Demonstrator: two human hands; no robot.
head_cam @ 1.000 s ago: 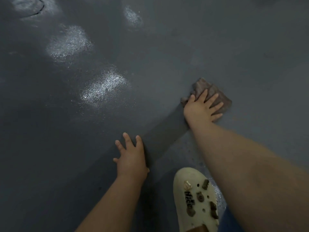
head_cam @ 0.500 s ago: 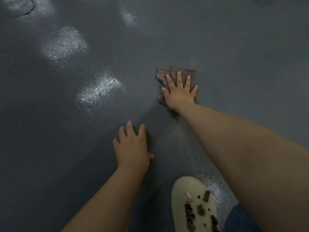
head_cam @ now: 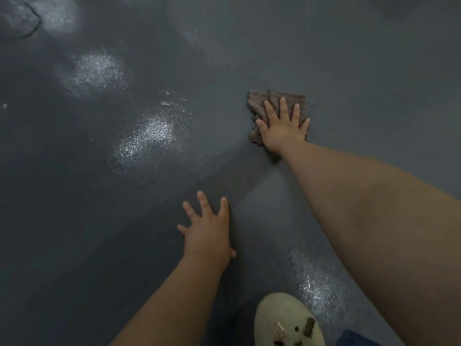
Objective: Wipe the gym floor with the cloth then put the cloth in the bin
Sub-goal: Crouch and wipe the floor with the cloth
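A brownish, crumpled cloth (head_cam: 259,102) lies flat on the dark grey gym floor (head_cam: 361,71), right of centre. My right hand (head_cam: 284,128) presses down on it with straight, spread fingers, covering its lower half. My left hand (head_cam: 208,231) rests flat on the bare floor nearer to me, fingers spread, about a forearm's length from the cloth. No bin is in view.
My cream clog (head_cam: 287,323) with dark charms stands on the floor at the bottom edge, between my arms. Shiny light patches (head_cam: 149,136) lie on the floor to the left. A dark crack (head_cam: 32,26) shows at the top left.
My right hand has slid the cloth leftward and away from me across the floor over the last second, then nearly held its place. My left hand has stayed planted.
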